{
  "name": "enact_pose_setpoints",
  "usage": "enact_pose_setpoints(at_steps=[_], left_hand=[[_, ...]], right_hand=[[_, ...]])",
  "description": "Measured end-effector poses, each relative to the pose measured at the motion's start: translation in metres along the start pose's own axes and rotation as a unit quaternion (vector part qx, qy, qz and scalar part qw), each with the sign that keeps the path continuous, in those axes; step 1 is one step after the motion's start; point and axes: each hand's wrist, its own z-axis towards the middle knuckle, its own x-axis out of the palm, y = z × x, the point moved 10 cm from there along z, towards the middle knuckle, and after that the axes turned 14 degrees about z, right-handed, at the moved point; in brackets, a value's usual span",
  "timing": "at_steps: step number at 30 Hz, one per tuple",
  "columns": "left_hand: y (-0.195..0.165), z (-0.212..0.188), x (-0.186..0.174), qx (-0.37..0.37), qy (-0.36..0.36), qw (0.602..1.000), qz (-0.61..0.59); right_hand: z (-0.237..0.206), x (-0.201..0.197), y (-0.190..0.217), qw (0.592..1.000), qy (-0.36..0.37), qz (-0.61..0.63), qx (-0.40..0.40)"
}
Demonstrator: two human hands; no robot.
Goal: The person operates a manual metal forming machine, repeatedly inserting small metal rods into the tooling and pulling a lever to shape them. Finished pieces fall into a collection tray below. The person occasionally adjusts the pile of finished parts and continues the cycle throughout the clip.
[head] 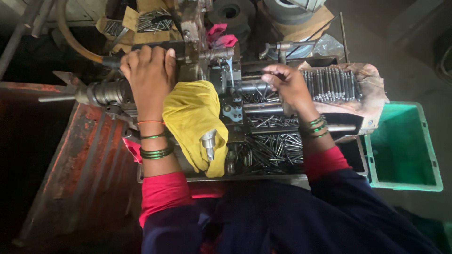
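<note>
My left hand [148, 70] grips a dark lever handle [160, 47] on top of a small metal-working machine [197, 61]. My right hand [286, 82] hovers over the machine bed with fingers pinched, apparently on a thin metal rod; the rod itself is hard to make out. A yellow cloth [195, 117] drapes over the machine's front, with a metal knob [208, 141] poking out of it. Loose steel rods [273, 148] lie piled in the tray [245, 178] beneath the machine.
A neat row of steel rods [332, 84] rests on brown paper at the right. A green plastic crate [405, 146] stands at the far right. A rusty red metal panel [80, 160] slopes at the left. More rods in a carton [153, 21] sit behind.
</note>
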Motion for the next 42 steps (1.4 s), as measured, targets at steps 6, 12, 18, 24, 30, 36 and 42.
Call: enact_pose_setpoints(at_steps=[6, 12, 18, 24, 30, 36, 42], left_hand=[[-0.001, 0.0, -0.002, 0.006, -0.001, 1.0, 0.008], [0.0, 0.0, 0.0, 0.002, 0.003, 1.0, -0.004], [0.002, 0.0, 0.003, 0.004, 0.0, 1.0, 0.004], [0.003, 0.0, 0.004, 0.009, -0.002, 1.0, 0.006], [0.003, 0.0, -0.001, 0.01, -0.014, 1.0, -0.002], [0.003, 0.0, -0.004, 0.013, -0.022, 1.0, -0.001], [0.003, -0.001, -0.005, 0.009, -0.019, 1.0, -0.004]], right_hand=[[-0.008, 0.014, -0.026, 0.969, -0.128, 0.209, 0.039], [-0.02, 0.044, -0.039, 0.915, -0.143, 0.371, 0.059], [-0.021, 0.05, -0.041, 0.911, -0.14, 0.386, 0.044], [-0.02, 0.053, -0.05, 0.912, -0.141, 0.383, 0.045], [-0.025, 0.062, -0.042, 0.984, -0.09, 0.153, 0.005], [-0.034, 0.086, -0.03, 0.998, 0.035, -0.029, -0.049], [-0.034, 0.09, -0.041, 0.997, 0.07, -0.045, -0.011]])
